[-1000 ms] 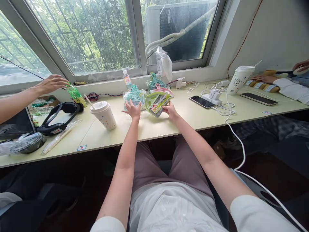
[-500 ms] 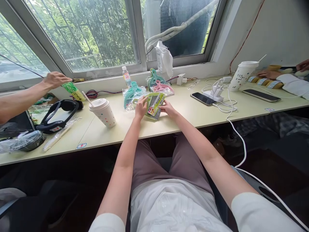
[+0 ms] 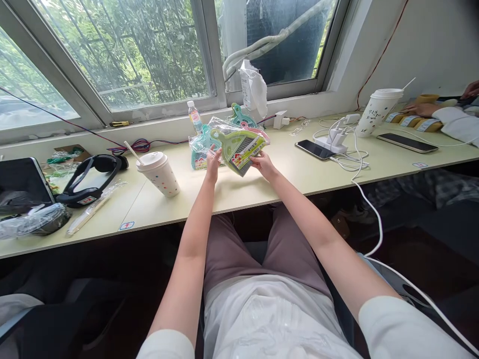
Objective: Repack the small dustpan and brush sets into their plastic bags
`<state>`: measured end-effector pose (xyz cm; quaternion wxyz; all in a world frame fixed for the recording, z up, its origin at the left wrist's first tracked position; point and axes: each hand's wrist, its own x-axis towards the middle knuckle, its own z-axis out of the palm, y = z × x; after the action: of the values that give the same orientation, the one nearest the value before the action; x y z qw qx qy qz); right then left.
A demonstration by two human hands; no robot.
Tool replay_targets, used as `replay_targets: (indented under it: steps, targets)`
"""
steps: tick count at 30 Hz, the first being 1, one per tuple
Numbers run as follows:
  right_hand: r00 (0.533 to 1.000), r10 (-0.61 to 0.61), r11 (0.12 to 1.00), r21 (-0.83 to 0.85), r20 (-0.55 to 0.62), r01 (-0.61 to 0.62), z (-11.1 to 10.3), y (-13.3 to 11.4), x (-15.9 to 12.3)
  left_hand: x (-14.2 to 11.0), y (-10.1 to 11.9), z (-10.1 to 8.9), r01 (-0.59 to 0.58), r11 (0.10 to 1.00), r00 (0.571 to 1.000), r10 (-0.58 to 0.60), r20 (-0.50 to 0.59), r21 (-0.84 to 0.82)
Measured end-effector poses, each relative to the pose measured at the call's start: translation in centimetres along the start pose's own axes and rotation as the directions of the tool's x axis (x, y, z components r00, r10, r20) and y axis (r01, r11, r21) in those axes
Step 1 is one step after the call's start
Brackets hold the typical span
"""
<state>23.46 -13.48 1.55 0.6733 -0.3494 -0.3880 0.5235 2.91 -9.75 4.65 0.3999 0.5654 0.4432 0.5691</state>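
Both my hands hold up a packaged green mini dustpan and brush set (image 3: 236,146) above the pale green desk (image 3: 262,187). My left hand (image 3: 213,162) grips the packet's left edge. My right hand (image 3: 264,164) pinches its lower right corner. Right behind it lie a teal set (image 3: 199,147) and a pink and teal set (image 3: 242,119), each in clear plastic wrap.
A dotted paper cup with a straw (image 3: 157,172) stands left of my hands. Black headphones (image 3: 92,177) and a tablet (image 3: 20,184) lie further left. A phone (image 3: 314,148), a charger with white cables (image 3: 339,144), a tall cup (image 3: 376,112) and another person's hands (image 3: 422,107) are to the right.
My left hand came off the teal packet onto the green one, and both hands lifted it off the desk. The other person's arm at the left has left the view.
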Motion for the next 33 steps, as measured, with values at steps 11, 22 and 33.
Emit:
replay_targets:
  steps: [11,22,33]
  targets:
    - [0.994,0.003,0.999,-0.035,0.105,0.000,0.2,0.0,-0.2,-0.6,-0.3,-0.9,0.203,0.934,0.948,-0.113,0.298,-0.294]
    - [0.997,-0.039,0.999,0.007,0.066,0.039,0.7,0.1,-0.7,-1.0,-0.8,-0.3,0.374,0.890,0.827,-0.192,0.529,-0.262]
    - [0.993,-0.091,0.995,0.036,0.075,0.088,-0.4,1.2,0.8,-0.9,-0.3,-0.3,0.317,0.821,0.874,-0.060,0.481,-0.474]
